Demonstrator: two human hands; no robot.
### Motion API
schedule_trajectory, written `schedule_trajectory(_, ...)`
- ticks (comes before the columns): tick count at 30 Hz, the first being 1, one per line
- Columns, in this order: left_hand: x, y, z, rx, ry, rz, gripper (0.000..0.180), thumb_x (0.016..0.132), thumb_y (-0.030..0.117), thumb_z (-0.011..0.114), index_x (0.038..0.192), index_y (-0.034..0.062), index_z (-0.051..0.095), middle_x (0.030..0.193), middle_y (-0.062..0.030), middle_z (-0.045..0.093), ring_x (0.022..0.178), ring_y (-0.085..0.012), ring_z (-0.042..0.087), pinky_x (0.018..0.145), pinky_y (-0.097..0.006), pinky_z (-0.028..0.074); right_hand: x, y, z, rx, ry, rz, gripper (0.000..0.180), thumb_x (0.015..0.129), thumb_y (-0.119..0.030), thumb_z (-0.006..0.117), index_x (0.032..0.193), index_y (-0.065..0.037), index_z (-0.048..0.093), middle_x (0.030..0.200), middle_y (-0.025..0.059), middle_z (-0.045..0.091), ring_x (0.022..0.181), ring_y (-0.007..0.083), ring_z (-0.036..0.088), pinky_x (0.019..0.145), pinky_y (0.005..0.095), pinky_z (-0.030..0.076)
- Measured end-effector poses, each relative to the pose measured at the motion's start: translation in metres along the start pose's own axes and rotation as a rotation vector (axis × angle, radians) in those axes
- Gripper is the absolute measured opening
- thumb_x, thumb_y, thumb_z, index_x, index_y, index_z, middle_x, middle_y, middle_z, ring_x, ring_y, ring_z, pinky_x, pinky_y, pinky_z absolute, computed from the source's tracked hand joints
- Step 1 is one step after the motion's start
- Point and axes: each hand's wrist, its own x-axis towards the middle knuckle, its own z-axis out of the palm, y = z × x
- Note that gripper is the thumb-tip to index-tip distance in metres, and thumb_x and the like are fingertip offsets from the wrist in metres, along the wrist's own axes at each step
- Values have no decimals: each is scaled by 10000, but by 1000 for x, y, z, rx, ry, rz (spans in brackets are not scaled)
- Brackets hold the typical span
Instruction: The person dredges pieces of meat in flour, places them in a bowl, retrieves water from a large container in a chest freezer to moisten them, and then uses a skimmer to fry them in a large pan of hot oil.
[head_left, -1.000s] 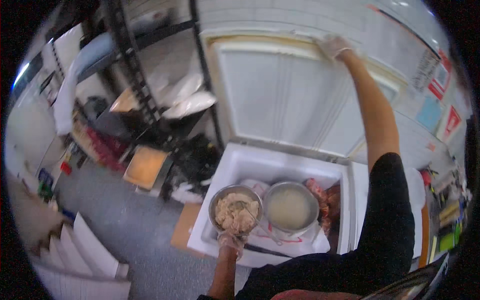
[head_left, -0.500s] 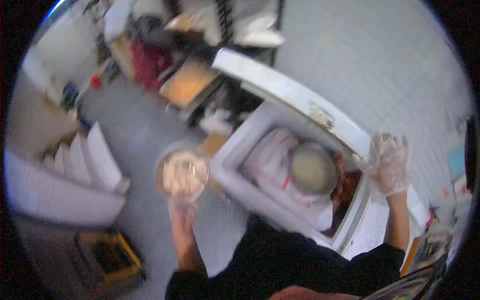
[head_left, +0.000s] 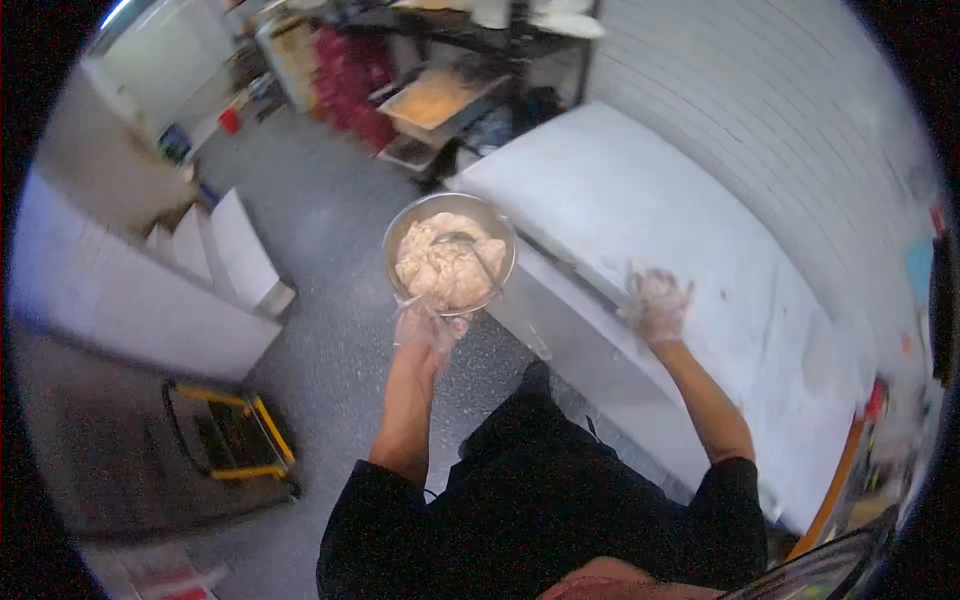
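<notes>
My left hand [head_left: 428, 327], in a clear glove, grips the near rim of a round metal bowl [head_left: 451, 250] filled with pale raw meat; a metal utensil lies in the bowl. The bowl hangs over the grey floor, just left of a white chest freezer [head_left: 700, 290]. That freezer's lid is down. My right hand [head_left: 657, 303], also gloved, rests with fingers spread on the lid near its front edge.
A black wire rack [head_left: 470, 90] with trays and red bags stands behind the freezer. White boxes [head_left: 225, 255] lean at the left by a pale counter. A yellow-framed cart [head_left: 225, 440] sits on the floor at lower left. A white tiled wall [head_left: 780, 130] runs behind.
The freezer lid, held up a second ago, has come down shut over the second bowl inside. The meat bowl has been lifted out and now hangs over the floor.
</notes>
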Motion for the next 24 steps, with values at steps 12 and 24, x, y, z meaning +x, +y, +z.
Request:
schedule_trajectory(12,34,110,-74,439,-998,-756,407,876,193,508,1200,-38,424,1141,-177,515,1016,-273,529,816,-365,485,-187,-370,-223,474,244,687,627,842,-196,451,1359,52,198,1042,269,549,887,349,600,741,393,494)
schedule_trajectory(24,-243,221,-341,1320,-1577,-1536,361,912,148,428,1247,25,376,1106,-160,556,860,-273,594,579,-349,498,-504,-710,-421,473,-247,2045,377,847,-62,419,1217,8,390,954,183,604,826,301,633,643,414,525)
